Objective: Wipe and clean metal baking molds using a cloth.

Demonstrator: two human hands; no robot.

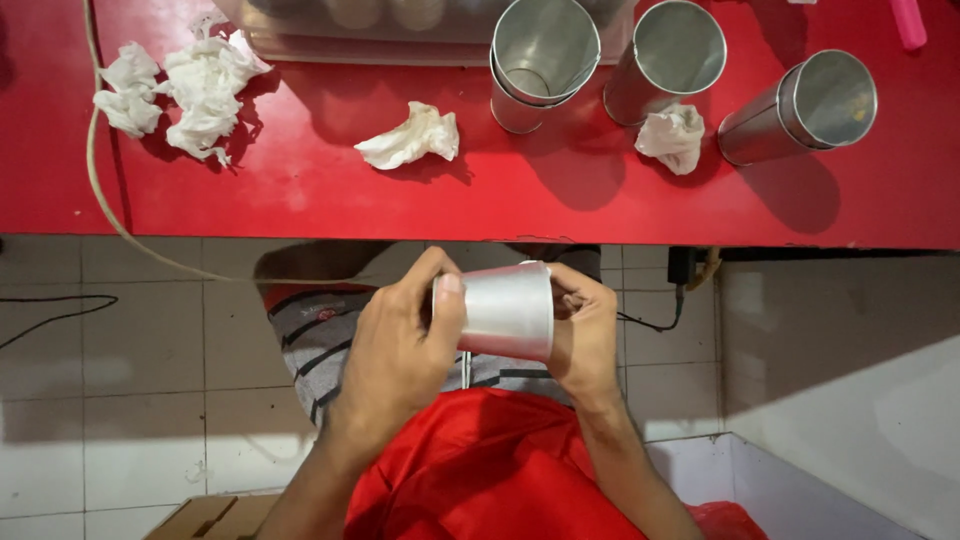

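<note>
While both sets of fingers are closed on it, the metal cup (507,310) lies sideways between my hands, held over my lap and below the near edge of the red table (300,200). My left hand (400,350) wraps its outer wall, thumb pressed flat near the base end; the fingers behind the cup are hidden, so I cannot tell how far round they reach. My right hand (583,335) covers the other end, fingers curled over the rim; whether anything is held inside the cup I cannot tell.

Finding: the grip is firm on both ends, no slack visible. To do this step well, I judge that the left hand should act as the steady clamp while the right does the turning or rubbing at the rim, with pressure kept light, since thin metal walls like these may dent.

Beneath the cup sit my striped shirt (320,345) and a red cloth (480,470) across my lap.

Further out, on the table: two nested metal cups (540,60), a single cup (668,60) just beside them, and another cup (800,105) well apart to the side. A crumpled tissue (673,137) touches the single cup; another tissue (412,137) lies near the nested pair; a cluster of used tissues (180,90) sits at the far end.
</note>
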